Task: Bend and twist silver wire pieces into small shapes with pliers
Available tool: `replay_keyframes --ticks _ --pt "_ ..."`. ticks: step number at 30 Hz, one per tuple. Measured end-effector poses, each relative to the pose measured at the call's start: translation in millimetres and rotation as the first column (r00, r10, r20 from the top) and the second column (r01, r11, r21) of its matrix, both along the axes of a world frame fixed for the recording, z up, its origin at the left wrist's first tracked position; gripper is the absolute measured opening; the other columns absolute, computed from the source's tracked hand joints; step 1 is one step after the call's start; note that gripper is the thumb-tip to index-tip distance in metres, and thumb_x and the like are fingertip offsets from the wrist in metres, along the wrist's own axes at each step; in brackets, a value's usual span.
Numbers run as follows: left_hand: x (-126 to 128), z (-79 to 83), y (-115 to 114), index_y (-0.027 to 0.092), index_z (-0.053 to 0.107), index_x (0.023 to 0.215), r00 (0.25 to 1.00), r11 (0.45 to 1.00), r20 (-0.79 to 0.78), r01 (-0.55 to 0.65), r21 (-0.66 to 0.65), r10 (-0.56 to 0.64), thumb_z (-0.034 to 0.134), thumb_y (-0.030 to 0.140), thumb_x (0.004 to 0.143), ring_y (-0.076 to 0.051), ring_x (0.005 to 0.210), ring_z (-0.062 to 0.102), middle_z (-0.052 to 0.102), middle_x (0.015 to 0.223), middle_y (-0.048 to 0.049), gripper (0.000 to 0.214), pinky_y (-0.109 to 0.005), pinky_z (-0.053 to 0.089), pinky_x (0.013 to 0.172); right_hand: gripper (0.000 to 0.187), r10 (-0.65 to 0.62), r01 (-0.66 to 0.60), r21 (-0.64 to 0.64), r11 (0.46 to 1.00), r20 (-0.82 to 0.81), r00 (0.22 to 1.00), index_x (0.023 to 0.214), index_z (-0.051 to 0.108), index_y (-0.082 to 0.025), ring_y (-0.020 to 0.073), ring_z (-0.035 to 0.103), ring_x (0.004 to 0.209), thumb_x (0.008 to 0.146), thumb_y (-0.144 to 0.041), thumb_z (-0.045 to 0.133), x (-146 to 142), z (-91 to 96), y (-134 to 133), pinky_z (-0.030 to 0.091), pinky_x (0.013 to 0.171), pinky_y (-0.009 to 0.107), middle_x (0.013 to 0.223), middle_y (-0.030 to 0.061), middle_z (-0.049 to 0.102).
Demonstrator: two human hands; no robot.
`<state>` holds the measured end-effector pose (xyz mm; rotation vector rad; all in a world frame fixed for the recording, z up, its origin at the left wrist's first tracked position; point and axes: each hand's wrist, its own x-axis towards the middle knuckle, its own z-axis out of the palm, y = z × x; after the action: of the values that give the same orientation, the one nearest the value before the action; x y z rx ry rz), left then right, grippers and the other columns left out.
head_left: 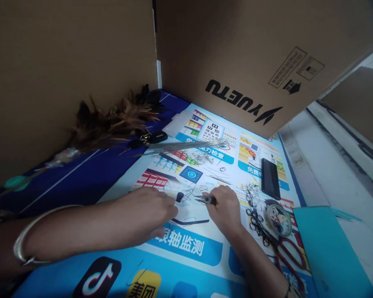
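My left hand (153, 209) lies on a printed poster (186, 248) with its fingers pinched together, beside a small black bead (180, 197) and thin bent wire (189, 193). What it pinches is too small to make out. A metal bangle (26, 244) sits on that wrist. My right hand (225, 207) is closed round small pliers (205, 200), whose tips point left toward the left hand's fingertips.
A bundle of straight wires (186, 145) and a brown feather duster (112, 122) lie further back. A black phone (270, 178), several small black rings (255, 211), a round tin (278, 219), red-handled scissors (290, 252) and a teal folder (326, 252) are on the right. Cardboard walls (236, 49) stand behind.
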<state>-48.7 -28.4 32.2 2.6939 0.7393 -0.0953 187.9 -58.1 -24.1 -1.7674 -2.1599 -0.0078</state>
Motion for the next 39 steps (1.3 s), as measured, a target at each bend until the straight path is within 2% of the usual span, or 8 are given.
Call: replay_keyframes --ticks 8,14,18,21,25,27,32,39 --pt "5 -15.0 -2 0.017 0.061 0.071 1.0 0.999 -0.007 0.027 0.019 -0.027 0.072 0.013 0.066 -0.024 0.066 0.061 0.064 0.07 -0.0043 0.013 -0.029 0.04 0.053 0.026 0.018 -0.018 0.017 1.0 0.004 1.0 0.062 0.05 -0.018 0.0147 0.044 0.069 0.085 -0.03 0.051 0 -0.9 0 0.029 0.065 0.027 0.067 0.0014 0.05" --pt "3 -13.5 -2 0.017 0.06 0.071 0.998 0.998 -0.011 0.065 0.0 -0.065 0.067 0.013 0.07 -0.024 0.065 0.061 0.065 0.07 -0.0057 0.008 -0.028 0.035 0.05 0.026 0.033 -0.033 -0.014 0.999 0.009 0.999 0.062 0.049 -0.018 0.0143 0.043 0.069 0.085 -0.03 0.051 0 1.3 0 0.028 0.065 0.027 0.067 0.0011 0.05" --pt "4 -1.9 2 0.02 0.057 0.077 0.996 0.992 0.033 -0.08 -0.096 0.084 0.056 0.015 0.078 -0.019 0.048 0.055 0.061 0.058 -0.0012 0.005 -0.024 0.025 0.044 0.025 0.047 -0.047 -0.001 0.999 0.021 0.999 0.062 0.049 -0.018 0.0144 0.044 0.069 0.085 -0.029 0.051 0 1.8 -1 0.028 0.064 0.026 0.067 0.0011 0.049" --pt "8 3.9 8 0.02 0.054 0.078 0.962 0.911 0.103 -0.201 -0.36 0.253 0.048 0.02 0.082 -0.015 0.049 0.054 0.056 0.056 0.0027 0.007 -0.021 0.027 0.044 0.024 0.059 -0.059 0.023 0.998 0.027 0.998 0.063 0.05 -0.018 0.0147 0.044 0.07 0.085 -0.029 0.051 0 0.9 -1 0.028 0.065 0.027 0.067 0.0013 0.049" --pt "12 -2.6 17 0.019 0.055 0.076 0.914 0.703 0.179 -0.145 -0.696 0.365 0.044 0.025 0.083 -0.011 0.054 0.055 0.056 0.064 0.0037 0.015 -0.017 0.038 0.049 0.023 0.071 -0.072 0.036 0.997 0.022 0.997 0.063 0.05 -0.018 0.0152 0.043 0.071 0.084 -0.027 0.051 1 -0.6 -2 0.029 0.066 0.027 0.068 0.0016 0.05" --pt "13 -7.6 19 0.018 0.059 0.08 0.888 0.659 0.208 -0.131 -0.741 0.41 0.044 0.028 0.083 -0.011 0.055 0.054 0.056 0.066 0.0026 0.019 -0.018 0.04 0.051 0.023 0.081 -0.082 0.034 0.996 0.021 0.996 0.063 0.051 -0.018 0.0155 0.043 0.071 0.084 -0.028 0.05 1 -1.3 -3 0.029 0.067 0.028 0.068 0.0018 0.05" --pt "15 -8.7 19 0.017 0.061 0.084 0.865 0.692 0.262 -0.125 -0.711 0.427 0.042 0.027 0.085 -0.011 0.059 0.05 0.053 0.066 0.0017 0.021 -0.018 0.038 0.053 0.026 0.094 -0.095 0.069 0.993 0.016 0.995 0.064 0.052 -0.018 0.0163 0.043 0.073 0.086 -0.03 0.047 0 -2.9 -4 0.029 0.068 0.029 0.069 0.0027 0.05" --pt "17 -9.3 16 0.018 0.047 0.08 0.832 0.481 0.229 -0.052 -0.875 0.506 0.045 0.028 0.085 -0.009 0.054 0.044 0.049 0.065 0.0044 0.012 -0.019 0.035 0.05 0.028 0.108 -0.111 0.099 0.989 0.038 0.993 0.062 0.051 -0.018 0.016 0.042 0.072 0.087 -0.031 0.048 -2 -0.7 -6 0.028 0.068 0.03 0.068 0.0026 0.05"
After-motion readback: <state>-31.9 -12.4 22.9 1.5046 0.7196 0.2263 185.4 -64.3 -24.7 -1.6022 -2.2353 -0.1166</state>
